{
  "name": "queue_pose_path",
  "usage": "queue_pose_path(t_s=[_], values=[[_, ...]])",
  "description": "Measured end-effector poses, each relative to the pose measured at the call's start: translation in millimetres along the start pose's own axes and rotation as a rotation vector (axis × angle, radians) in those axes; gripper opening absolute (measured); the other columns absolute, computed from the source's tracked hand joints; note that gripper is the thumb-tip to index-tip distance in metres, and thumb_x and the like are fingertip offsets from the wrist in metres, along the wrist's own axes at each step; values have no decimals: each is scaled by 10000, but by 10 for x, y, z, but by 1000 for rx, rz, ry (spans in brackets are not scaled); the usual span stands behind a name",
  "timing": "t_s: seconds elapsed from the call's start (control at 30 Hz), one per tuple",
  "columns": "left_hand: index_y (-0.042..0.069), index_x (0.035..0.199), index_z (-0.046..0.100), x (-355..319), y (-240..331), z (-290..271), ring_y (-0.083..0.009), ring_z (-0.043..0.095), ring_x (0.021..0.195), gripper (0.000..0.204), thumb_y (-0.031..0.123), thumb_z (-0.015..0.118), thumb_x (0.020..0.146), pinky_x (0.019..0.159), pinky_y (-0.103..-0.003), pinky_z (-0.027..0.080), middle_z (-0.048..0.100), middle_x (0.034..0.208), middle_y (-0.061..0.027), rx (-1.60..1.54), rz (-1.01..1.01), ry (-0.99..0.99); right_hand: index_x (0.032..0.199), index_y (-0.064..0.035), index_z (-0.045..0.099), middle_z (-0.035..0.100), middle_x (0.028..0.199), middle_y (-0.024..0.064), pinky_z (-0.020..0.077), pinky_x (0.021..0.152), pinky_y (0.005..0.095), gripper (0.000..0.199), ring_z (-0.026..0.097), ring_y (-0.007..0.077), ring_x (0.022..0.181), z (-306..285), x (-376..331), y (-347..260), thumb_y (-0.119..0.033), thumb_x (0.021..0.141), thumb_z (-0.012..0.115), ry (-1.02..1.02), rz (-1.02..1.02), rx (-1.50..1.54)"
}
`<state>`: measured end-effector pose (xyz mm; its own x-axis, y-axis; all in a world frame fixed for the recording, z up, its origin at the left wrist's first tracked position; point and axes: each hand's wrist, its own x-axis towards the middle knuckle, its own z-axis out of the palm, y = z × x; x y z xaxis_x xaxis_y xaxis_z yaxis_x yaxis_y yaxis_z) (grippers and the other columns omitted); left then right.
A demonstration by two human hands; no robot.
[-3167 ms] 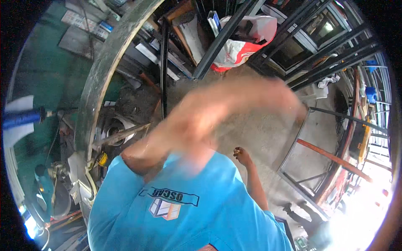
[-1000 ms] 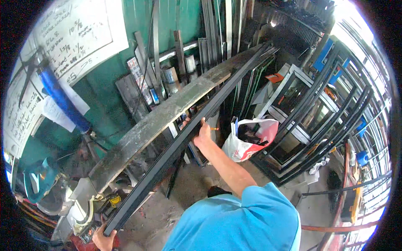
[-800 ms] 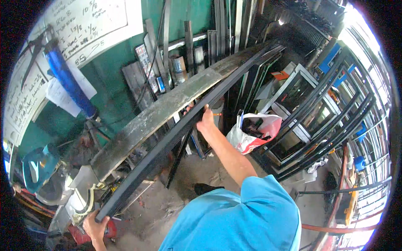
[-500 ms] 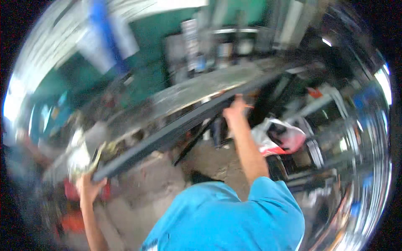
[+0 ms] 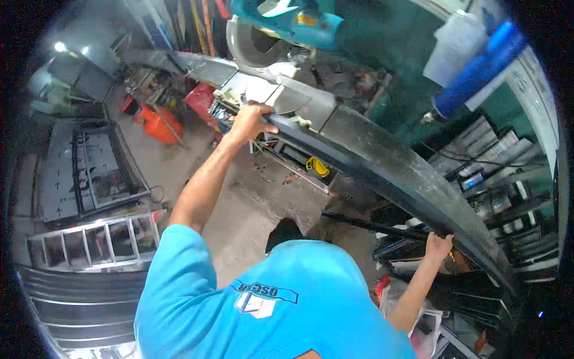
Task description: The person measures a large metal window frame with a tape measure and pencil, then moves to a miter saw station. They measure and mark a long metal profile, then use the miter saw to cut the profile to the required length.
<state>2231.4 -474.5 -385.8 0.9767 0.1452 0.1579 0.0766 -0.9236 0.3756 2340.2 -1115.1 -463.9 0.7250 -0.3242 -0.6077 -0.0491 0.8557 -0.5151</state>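
A long dark grey metal profile (image 5: 362,170) runs along the front edge of the workbench (image 5: 394,146), sloping from the saw down to the far right. Closed around its left end is my left hand (image 5: 252,123), thumb on the near side, just in front of the saw's base. My right hand (image 5: 440,245) grips the same profile farther along, fingers wrapped over it. Behind my left hand stands a mitre saw with a teal motor housing (image 5: 320,30) and a round pale blade guard (image 5: 250,43).
Under the bench is a shelf with a yellow round item (image 5: 317,167). Another black bar (image 5: 365,224) sticks out below. An orange container (image 5: 160,122) stands on the floor, left. An aluminium ladder (image 5: 95,242) and framed panels (image 5: 98,173) lie farther left. A blue roll (image 5: 478,69) hangs right.
My view has swung left, bringing the saw and the floor at left into sight. Both hands still hold the profile, whose left end is now close to the saw.
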Motion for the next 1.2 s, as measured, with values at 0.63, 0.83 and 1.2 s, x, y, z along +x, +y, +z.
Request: queue_pose_path(t_s=[0.63, 0.83, 1.2], values=[[40, 1123, 675, 1567, -3787, -791, -334, 561, 1077, 569, 226, 872, 623, 966, -415, 438, 660, 1106, -143, -73, 86, 38, 1329, -11, 490, 493, 1403, 176, 406, 1071, 512, 371, 494, 338, 1259, 1424, -536, 3070, -246, 1057, 396, -99, 135, -128], [22, 1025, 691, 1653, -4261, -1004, -328, 558, 975, 475, 218, 863, 627, 893, -412, 452, 669, 1009, -140, -117, 153, 87, 1255, -20, 518, 547, 1321, 169, 506, 943, 447, 337, 552, 320, 1173, 1828, -1091, 3512, -190, 967, 556, -422, 85, -137], [41, 941, 734, 1483, -4106, -870, -301, 659, 937, 392, 249, 859, 633, 826, -399, 514, 719, 967, -120, 68, 23, 28, 1302, -1, 487, 595, 1160, 265, 518, 858, 475, 621, 597, 445, 1035, 1107, -1816, 4050, -314, 819, 720, -198, -606, -2138]])
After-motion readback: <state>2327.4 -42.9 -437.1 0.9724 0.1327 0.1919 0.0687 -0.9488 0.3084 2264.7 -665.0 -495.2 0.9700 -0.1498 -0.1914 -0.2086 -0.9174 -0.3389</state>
